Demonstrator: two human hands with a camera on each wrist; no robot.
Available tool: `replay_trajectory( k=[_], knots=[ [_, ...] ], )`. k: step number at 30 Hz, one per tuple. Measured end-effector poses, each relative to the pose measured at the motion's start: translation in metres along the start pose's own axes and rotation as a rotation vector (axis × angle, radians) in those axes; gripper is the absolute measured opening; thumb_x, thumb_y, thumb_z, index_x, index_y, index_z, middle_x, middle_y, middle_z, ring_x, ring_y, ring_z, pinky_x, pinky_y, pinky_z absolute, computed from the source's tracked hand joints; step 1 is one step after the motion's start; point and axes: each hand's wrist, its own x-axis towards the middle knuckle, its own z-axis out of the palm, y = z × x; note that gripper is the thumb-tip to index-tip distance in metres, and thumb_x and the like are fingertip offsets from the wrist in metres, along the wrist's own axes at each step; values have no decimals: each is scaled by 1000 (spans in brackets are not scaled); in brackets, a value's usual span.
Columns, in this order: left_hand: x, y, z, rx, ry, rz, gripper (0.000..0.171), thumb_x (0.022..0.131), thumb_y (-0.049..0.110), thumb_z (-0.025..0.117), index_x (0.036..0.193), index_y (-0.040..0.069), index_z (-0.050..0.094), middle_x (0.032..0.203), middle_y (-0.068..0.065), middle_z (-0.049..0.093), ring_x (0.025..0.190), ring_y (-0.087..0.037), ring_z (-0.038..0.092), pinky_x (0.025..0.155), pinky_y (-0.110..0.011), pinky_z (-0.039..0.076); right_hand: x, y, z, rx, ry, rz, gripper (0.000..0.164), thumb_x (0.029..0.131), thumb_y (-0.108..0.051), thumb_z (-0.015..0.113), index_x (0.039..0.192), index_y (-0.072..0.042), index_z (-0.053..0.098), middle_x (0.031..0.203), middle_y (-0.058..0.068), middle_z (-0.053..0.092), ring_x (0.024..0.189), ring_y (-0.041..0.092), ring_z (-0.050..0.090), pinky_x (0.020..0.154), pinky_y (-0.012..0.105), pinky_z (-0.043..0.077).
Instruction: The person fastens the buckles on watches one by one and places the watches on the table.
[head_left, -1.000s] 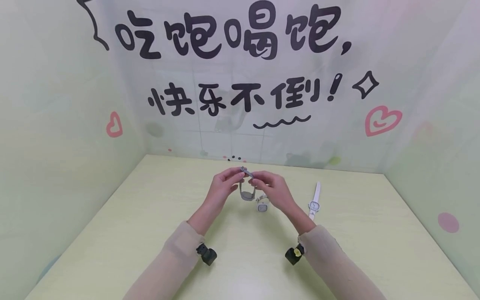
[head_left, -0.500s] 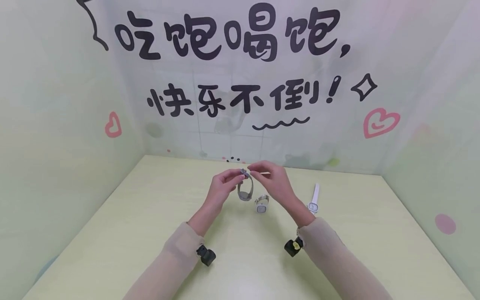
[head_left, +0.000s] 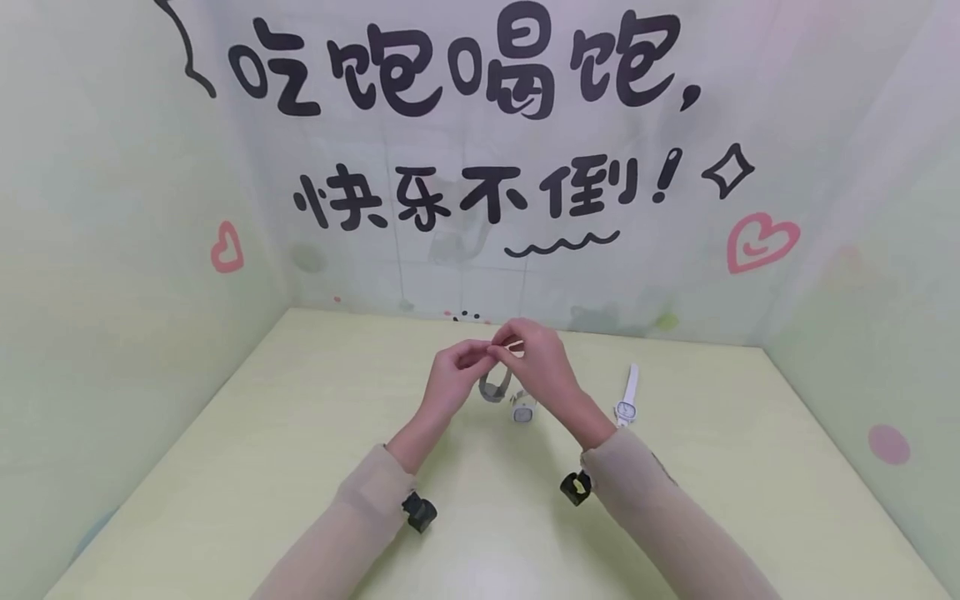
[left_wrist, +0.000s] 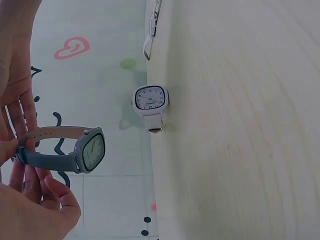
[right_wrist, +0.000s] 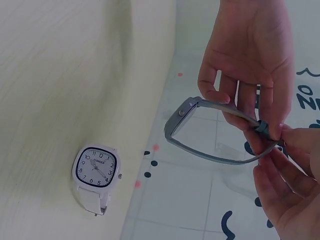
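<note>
Above the table, both hands are at the strap ends of a blue-grey wristwatch (head_left: 492,392). Its strap forms a closed loop, and the square case (left_wrist: 92,151) hangs lowest. My left hand (head_left: 448,382) pinches the strap beside its small keeper loop (right_wrist: 262,127). From the other side my right hand (head_left: 546,365) pinches the strap end between thumb and fingers, which partly cover the buckle area. Just below stands a white wristwatch (head_left: 523,412) with its strap looped behind it and its dial (right_wrist: 96,167) showing numerals.
A second white wristwatch (head_left: 627,408) lies stretched out to the right on the pale yellow table (head_left: 285,467). Printed cloth walls (head_left: 405,283) close in the back and both sides. Each sleeve carries a small black wrist camera (head_left: 576,487).
My right hand let go of the blue-grey wristwatch's strap, rose slightly away from it, then came back to the left and pinches the strap end again. My left hand kept its hold.
</note>
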Motion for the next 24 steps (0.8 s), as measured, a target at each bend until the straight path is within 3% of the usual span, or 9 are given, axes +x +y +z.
replay_trajectory(
  k=[11,24],
  knots=[
    [-1,1,2,100,26,49,25,93,20,71,115,8,72,110,-12,75,99,-19,67,86,-24,51,0,0,2,21,32,54,9,91,-11,72,96,-5,70,95,8,73,93,23,71,83,36,61],
    [0,2,3,167,17,83,24,92,21,72,114,11,74,102,-9,77,93,-16,69,83,-27,54,-4,3,3,60,89,96,6,92,-7,69,96,-3,69,94,11,72,93,24,73,83,34,61]
  ],
)
